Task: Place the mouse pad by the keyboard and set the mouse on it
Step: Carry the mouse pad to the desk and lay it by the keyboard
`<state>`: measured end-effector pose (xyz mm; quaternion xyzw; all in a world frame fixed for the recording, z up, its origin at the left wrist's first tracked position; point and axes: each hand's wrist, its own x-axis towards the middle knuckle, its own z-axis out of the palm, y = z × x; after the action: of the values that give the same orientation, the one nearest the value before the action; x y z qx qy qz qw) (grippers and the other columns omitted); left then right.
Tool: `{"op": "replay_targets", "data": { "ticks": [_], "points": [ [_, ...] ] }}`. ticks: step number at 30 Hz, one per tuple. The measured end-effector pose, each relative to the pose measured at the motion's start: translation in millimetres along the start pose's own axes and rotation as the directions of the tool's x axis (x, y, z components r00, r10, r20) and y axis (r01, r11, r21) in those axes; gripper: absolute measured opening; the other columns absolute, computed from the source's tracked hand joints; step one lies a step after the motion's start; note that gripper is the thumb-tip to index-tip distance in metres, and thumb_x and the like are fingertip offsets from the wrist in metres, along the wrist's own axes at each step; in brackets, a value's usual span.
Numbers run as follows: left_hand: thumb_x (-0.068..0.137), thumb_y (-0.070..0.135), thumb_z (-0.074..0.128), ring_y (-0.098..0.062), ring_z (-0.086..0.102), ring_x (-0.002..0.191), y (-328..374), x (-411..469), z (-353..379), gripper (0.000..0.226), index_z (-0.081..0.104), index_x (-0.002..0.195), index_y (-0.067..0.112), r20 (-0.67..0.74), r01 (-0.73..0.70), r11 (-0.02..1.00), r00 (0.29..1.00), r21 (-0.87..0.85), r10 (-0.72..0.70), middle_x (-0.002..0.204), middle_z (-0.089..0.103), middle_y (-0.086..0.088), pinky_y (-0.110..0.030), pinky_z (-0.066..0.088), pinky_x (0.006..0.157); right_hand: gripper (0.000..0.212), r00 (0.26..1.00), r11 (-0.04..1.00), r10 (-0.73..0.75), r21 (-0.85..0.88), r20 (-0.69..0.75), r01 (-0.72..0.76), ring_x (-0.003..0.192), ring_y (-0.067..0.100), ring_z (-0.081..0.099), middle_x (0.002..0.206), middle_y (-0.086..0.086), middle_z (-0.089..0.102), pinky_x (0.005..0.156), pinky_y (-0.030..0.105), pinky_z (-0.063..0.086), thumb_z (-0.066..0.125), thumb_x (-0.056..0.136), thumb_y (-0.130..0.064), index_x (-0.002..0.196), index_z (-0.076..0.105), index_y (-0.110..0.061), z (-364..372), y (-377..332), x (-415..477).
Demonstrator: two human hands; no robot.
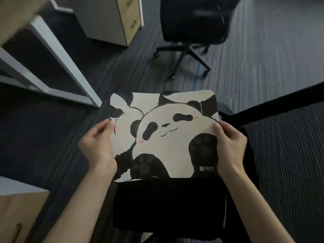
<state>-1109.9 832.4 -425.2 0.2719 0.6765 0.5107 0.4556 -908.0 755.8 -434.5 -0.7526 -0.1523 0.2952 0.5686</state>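
Dim office, dark grey striped carpet (263,58) throughout. Black swivel chair (194,21) on a five-star caster base, top centre. Left of it, a drawer pedestal (112,20) with wood-tone fronts and pale sides. Desk with grey metal frame legs (57,55) at upper left. Black mesh chair back (289,155) at right, black seat (168,204) bottom centre. Another wood-tone cabinet (19,216) at lower left.

Mouse pad (164,135): we see a cream rectangle printed with black-and-white pandas, small logo at its lower right corner.
Pose: print up, roughly flat, perhaps tilted slightly.
Place: above the dark chair seat (168,204), held off it.
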Motion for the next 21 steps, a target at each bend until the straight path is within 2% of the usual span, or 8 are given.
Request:
{"op": "replay_targets", "data": {
  "ticks": [3, 7, 11, 16, 19, 21],
  "points": [
    [0.077, 0.008, 0.066, -0.018, 0.066, 0.095, 63.6, -13.4, -25.2, 0.016, 0.066, 0.071, 0.023, -0.016, -0.047, 0.994, 0.999, -0.100, 0.045, 0.082, 0.067, 0.004, -0.034, 0.051, 0.095, 0.022, 0.994, 0.996, -0.089, 0.033, 0.061, 0.087, 0.091, 0.017, 0.065, 0.090, 0.003, 0.070, 0.092, 0.041, 0.052, 0.058, 0.084, -0.015, 0.103, 0.067, -0.008, 4.5, -64.3, -22.7],
    [0.079, 0.008, 0.064, -0.018, 0.066, 0.097, 139.5, -31.5, -60.6, 0.015, 0.066, 0.074, 0.022, -0.042, -0.104, 0.972, 0.994, -0.210, 0.097, 0.085, 0.068, 0.002, -0.035, 0.051, 0.093, 0.021, 0.975, 0.986, -0.155, 0.085, 0.159, 0.143, 0.090, 0.017, 0.064, 0.091, 0.001, 0.069, 0.092, 0.042, 0.052, 0.057, 0.084, -0.017, 0.102, 0.067, -0.010, 12.4, -140.9, -56.2],
    [0.078, 0.007, 0.065, -0.023, 0.066, 0.100, 212.3, -47.7, -112.0, 0.017, 0.066, 0.072, 0.022, -0.113, -0.175, 0.940, 0.983, -0.294, 0.148, 0.086, 0.069, 0.000, -0.037, 0.051, 0.093, 0.020, 0.934, 0.975, -0.207, 0.141, 0.290, 0.172, 0.089, 0.025, 0.066, 0.090, 0.006, 0.070, 0.088, 0.046, 0.053, 0.056, 0.084, -0.015, 0.099, 0.068, -0.010, 26.8, -213.4, -104.0],
    [0.075, 0.009, 0.067, -0.026, 0.066, 0.100, 269.4, -57.2, -175.7, 0.010, 0.068, 0.075, 0.019, -0.217, -0.227, 0.909, 0.963, -0.349, 0.157, 0.091, 0.070, -0.005, -0.041, 0.051, 0.094, 0.017, 0.871, 0.961, -0.268, 0.177, 0.411, 0.212, 0.080, 0.020, 0.064, 0.083, 0.003, 0.068, 0.084, 0.044, 0.054, 0.055, 0.085, -0.014, 0.096, 0.068, -0.011, 54.6, -271.1, -157.7],
    [0.076, 0.011, 0.066, -0.024, 0.066, 0.099, 291.1, -56.7, -215.2, 0.011, 0.068, 0.073, 0.021, -0.263, -0.270, 0.898, 0.947, -0.347, 0.184, 0.092, 0.070, -0.004, -0.041, 0.049, 0.096, 0.019, 0.833, 0.956, -0.288, 0.189, 0.473, 0.224, 0.088, 0.030, 0.066, 0.090, 0.011, 0.070, 0.083, 0.045, 0.055, 0.055, 0.086, -0.015, 0.099, 0.068, -0.010, 82.2, -292.2, -186.5],
    [0.078, 0.010, 0.065, -0.020, 0.066, 0.092, 302.6, -49.4, -239.9, 0.012, 0.068, 0.073, 0.021, -0.283, -0.287, 0.884, 0.941, -0.369, 0.187, 0.089, 0.069, -0.003, -0.038, 0.051, 0.091, 0.022, 0.806, 0.954, -0.299, 0.186, 0.510, 0.236, 0.091, 0.033, 0.065, 0.095, 0.015, 0.070, 0.080, 0.042, 0.056, 0.055, 0.086, -0.015, 0.103, 0.067, -0.008, 105.6, -301.5, -203.6]
  ]
}}
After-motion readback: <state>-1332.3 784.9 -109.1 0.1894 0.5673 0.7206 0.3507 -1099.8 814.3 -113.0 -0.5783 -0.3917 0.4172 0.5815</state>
